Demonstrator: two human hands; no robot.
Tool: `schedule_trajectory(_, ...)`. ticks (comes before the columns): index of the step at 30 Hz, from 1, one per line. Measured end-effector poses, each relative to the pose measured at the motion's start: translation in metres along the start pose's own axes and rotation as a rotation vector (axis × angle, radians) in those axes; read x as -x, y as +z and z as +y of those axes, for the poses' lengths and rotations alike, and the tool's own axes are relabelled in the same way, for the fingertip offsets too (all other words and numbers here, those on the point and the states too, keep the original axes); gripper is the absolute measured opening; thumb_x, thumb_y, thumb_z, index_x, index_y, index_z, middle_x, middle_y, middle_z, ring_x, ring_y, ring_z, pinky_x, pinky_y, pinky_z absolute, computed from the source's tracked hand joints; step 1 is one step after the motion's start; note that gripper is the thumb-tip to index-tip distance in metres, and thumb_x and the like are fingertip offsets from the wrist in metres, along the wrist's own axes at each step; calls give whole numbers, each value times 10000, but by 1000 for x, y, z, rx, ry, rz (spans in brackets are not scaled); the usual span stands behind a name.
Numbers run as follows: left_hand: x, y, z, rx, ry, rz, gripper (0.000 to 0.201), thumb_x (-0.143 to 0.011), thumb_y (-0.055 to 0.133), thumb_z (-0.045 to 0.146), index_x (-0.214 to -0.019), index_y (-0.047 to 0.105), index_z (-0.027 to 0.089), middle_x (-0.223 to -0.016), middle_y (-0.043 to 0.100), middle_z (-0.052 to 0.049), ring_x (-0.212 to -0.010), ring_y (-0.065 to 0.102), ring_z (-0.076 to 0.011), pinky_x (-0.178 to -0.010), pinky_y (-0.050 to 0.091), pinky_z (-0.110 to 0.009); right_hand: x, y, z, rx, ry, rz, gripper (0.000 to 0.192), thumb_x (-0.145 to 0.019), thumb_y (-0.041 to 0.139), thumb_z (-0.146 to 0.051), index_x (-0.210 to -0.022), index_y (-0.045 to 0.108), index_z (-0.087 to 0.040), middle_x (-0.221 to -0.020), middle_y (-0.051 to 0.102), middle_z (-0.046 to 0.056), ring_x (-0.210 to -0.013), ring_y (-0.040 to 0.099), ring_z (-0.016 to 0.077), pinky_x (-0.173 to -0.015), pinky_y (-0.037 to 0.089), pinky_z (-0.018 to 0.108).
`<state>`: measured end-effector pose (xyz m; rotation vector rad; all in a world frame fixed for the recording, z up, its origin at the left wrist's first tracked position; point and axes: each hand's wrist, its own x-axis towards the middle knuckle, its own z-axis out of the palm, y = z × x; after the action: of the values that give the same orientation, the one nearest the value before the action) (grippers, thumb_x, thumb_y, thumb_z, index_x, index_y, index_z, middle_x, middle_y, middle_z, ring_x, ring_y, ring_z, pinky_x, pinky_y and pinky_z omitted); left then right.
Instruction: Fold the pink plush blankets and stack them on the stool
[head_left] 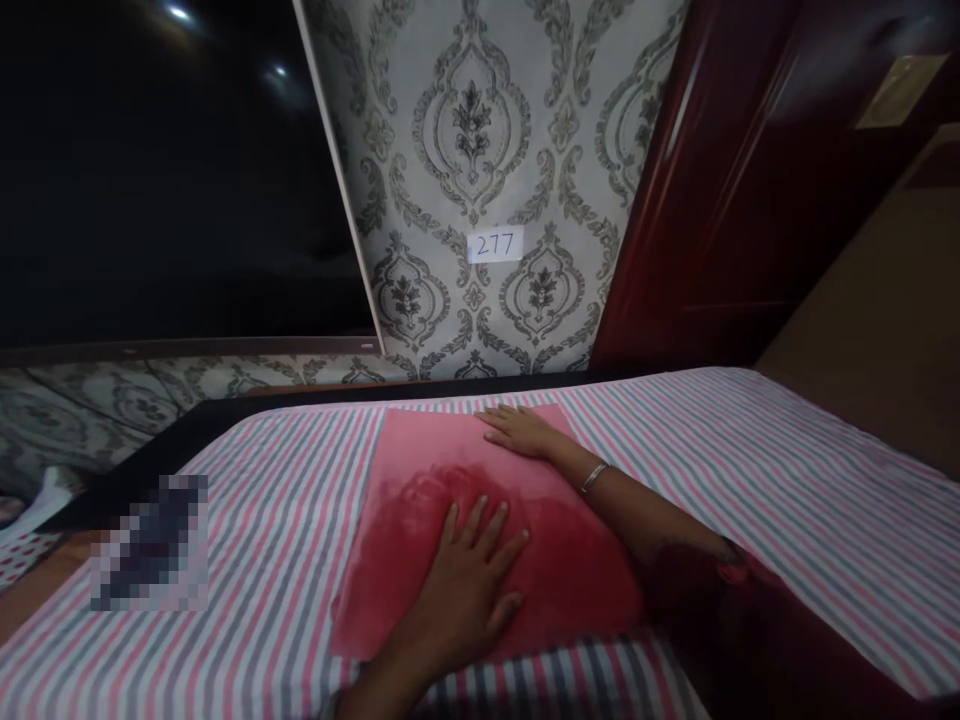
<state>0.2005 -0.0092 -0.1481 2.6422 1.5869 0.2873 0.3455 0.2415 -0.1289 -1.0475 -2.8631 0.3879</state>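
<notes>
A folded pink-red cloth (420, 470) lies flat on a bed with a pink, grey and white striped sheet (285, 500). My left hand (465, 580) rests palm down on the near part of the cloth, fingers spread. Stretched out farther, my right hand (521, 430) presses flat on the cloth's far right corner; a thin bracelet (594, 477) circles its wrist. Neither hand grips anything.
A dark bed frame edge (225, 415) runs along the far side. Behind it stands a patterned wallpaper wall with a small label reading 277 (495, 244), a dark screen (165, 170) at left and a dark red wooden door (750, 180) at right. A blurred patch (150, 545) lies at left.
</notes>
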Motion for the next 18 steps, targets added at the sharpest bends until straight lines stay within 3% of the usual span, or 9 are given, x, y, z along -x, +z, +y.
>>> schedule_trajectory(6, 2, 3, -2, 5, 10, 29, 673, -957, 544, 402, -1575, 279, 377, -1670, 227, -37, -1539, 154, -356, -1179, 187, -720, -21, 0, 27, -132, 143, -37, 623, -1018, 279, -617, -1547, 401, -311, -1630, 318, 45, -1517, 219, 332, -1199, 148, 615)
schedule_trajectory(9, 1, 3, -3, 4, 13, 33, 658, -956, 541, 407, -1569, 307, 359, -1664, 247, -50, -1534, 172, -362, -1176, 198, -717, -27, -1, 35, -177, 170, -15, 631, -1030, 256, -591, -1539, 425, -258, -1617, 343, 53, -1505, 266, 307, -1213, 206, 539)
schedule_trajectory(13, -1, 4, -4, -6, 12, 43, 666, -947, 561, 397, -1565, 317, 365, -1663, 253, -52, -1526, 206, -357, -1179, 207, -701, -26, -12, 39, -222, 160, 96, 629, -1058, 172, -496, -1551, 397, -177, -1587, 399, 71, -1463, 367, 227, -1210, 272, 397)
schedule_trajectory(18, -2, 4, -6, -22, 15, 70, 654, -935, 583, 374, -1549, 358, 356, -1648, 293, -64, -1515, 239, -360, -1175, 220, -695, 6, -33, 33, -196, 116, 255, 603, -1057, 221, -482, -1540, 419, -180, -1582, 411, 74, -1486, 321, 228, -1232, 225, 409)
